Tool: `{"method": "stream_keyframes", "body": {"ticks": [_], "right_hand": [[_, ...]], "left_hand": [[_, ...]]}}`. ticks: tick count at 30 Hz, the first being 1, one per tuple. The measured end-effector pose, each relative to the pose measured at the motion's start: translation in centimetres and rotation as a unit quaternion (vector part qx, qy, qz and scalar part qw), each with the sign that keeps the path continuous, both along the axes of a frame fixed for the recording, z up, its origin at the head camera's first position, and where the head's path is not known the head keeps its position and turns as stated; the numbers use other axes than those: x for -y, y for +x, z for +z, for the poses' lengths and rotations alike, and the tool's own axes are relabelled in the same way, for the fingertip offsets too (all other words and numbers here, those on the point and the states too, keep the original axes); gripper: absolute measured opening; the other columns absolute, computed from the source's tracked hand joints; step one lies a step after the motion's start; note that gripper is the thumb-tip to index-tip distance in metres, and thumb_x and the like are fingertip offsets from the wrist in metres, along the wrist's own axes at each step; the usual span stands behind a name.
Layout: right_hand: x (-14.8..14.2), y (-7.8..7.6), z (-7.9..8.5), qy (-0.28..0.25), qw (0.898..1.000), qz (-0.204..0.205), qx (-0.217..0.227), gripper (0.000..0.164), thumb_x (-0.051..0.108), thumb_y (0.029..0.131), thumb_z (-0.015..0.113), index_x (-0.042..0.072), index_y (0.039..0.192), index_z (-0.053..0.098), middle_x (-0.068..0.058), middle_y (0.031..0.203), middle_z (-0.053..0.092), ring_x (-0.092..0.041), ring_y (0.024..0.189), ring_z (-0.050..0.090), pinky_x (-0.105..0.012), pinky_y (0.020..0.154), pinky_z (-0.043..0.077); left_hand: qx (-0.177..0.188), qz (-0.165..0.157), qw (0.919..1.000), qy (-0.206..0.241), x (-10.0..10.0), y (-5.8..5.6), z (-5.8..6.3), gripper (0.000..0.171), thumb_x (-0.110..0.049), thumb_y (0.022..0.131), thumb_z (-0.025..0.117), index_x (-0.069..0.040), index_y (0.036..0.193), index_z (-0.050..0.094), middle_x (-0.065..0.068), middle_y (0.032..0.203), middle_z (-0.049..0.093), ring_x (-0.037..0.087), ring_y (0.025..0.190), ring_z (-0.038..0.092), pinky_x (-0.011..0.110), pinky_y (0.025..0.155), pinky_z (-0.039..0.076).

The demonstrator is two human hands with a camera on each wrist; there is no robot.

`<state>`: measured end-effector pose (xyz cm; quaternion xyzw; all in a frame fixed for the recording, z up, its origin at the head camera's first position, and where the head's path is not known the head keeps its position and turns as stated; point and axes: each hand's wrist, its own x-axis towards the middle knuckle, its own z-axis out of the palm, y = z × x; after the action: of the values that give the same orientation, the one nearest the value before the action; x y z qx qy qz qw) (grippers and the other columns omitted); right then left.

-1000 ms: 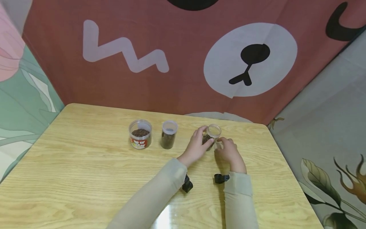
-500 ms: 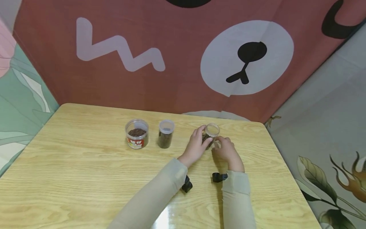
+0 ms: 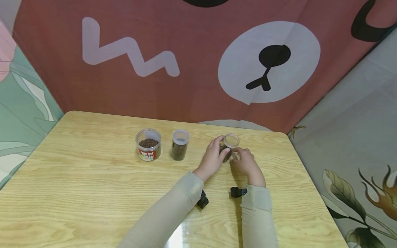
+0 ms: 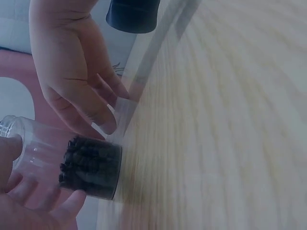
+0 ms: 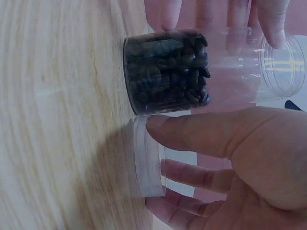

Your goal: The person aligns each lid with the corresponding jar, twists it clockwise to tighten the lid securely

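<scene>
A clear plastic jar (image 5: 163, 72), about half filled with dark beans like coffee beans, stands uncapped on the table, its open rim (image 3: 232, 140) facing up. My left hand (image 3: 211, 159) grips it from the left, thumb on the near side and fingers behind. Close by on the right, a clear round lid (image 5: 149, 163) lies at the foot of the jar. The thumb and fingers of my right hand (image 3: 246, 162) pinch that lid by its edges. From above, the right hand mostly covers the lid.
Left of the jar stands a lidded clear jar (image 3: 179, 148) with dark brown contents. Farther left is a wide jar (image 3: 148, 145) of brown granules with a red label. A bear-print cloth (image 3: 198, 93) hangs behind the wooden table (image 3: 93, 172).
The head view has shifted slightly, so everything sits a little farther left. Both hands stay at the jar and lid, while the jar's rim has tipped very slightly to the right.
</scene>
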<state>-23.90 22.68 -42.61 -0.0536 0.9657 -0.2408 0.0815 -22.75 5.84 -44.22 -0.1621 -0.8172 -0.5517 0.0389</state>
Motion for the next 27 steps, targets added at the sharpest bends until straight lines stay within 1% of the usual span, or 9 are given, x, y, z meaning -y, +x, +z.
{"method": "stream_keyframes", "body": {"ticks": [3, 6, 12, 20, 27], "right_hand": [[0.02, -0.04, -0.08, -0.005, 1.000, -0.001, -0.002, 0.048, 0.008, 0.096, 0.067, -0.006, 0.139, 0.053, -0.036, 0.129, 0.050, -0.056, 0.117, 0.048, -0.070, 0.097, 0.041], [0.00, -0.07, -0.13, -0.010, 1.000, -0.002, -0.003, 0.049, 0.007, 0.096, 0.067, -0.005, 0.141, 0.052, -0.036, 0.131, 0.049, -0.057, 0.119, 0.047, -0.071, 0.099, 0.040], [0.04, -0.02, -0.09, -0.012, 1.000, -0.006, 0.002, 0.048, 0.008, 0.097, 0.067, -0.003, 0.142, 0.052, -0.037, 0.133, 0.047, -0.058, 0.121, 0.046, -0.072, 0.099, 0.039], [-0.05, -0.03, -0.07, -0.020, 1.000, -0.006, -0.002, 0.049, 0.008, 0.096, 0.068, -0.002, 0.141, 0.053, -0.037, 0.133, 0.047, -0.057, 0.120, 0.047, -0.071, 0.099, 0.040], [-0.31, 0.03, -0.05, -0.026, 1.000, -0.003, -0.005, 0.048, 0.009, 0.098, 0.067, -0.005, 0.140, 0.051, -0.037, 0.133, 0.047, -0.055, 0.119, 0.050, -0.070, 0.097, 0.043]], "left_hand": [[-0.004, -0.002, 1.0000, 0.002, -0.03, -0.01, 0.05, 0.055, -0.023, 0.107, 0.053, -0.002, 0.154, 0.032, 0.018, 0.152, 0.042, 0.032, 0.141, 0.042, 0.046, 0.113, 0.040], [0.000, -0.004, 1.0000, 0.005, -0.04, 0.00, 0.12, 0.058, -0.023, 0.107, 0.054, -0.001, 0.154, 0.031, 0.018, 0.153, 0.042, 0.032, 0.141, 0.041, 0.046, 0.113, 0.040], [0.011, -0.008, 0.9999, 0.005, -0.08, -0.10, 0.07, 0.063, -0.026, 0.105, 0.058, -0.005, 0.157, 0.028, 0.018, 0.154, 0.041, 0.034, 0.142, 0.040, 0.048, 0.115, 0.038], [0.004, -0.002, 1.0000, -0.008, -0.25, -0.17, -0.01, 0.061, -0.026, 0.105, 0.057, -0.005, 0.156, 0.029, 0.018, 0.150, 0.043, 0.035, 0.139, 0.043, 0.049, 0.112, 0.041], [0.007, 0.003, 0.9996, -0.026, -0.22, -0.12, -0.09, 0.060, -0.029, 0.105, 0.056, -0.005, 0.155, 0.032, 0.019, 0.151, 0.043, 0.036, 0.137, 0.044, 0.048, 0.112, 0.041]]}}
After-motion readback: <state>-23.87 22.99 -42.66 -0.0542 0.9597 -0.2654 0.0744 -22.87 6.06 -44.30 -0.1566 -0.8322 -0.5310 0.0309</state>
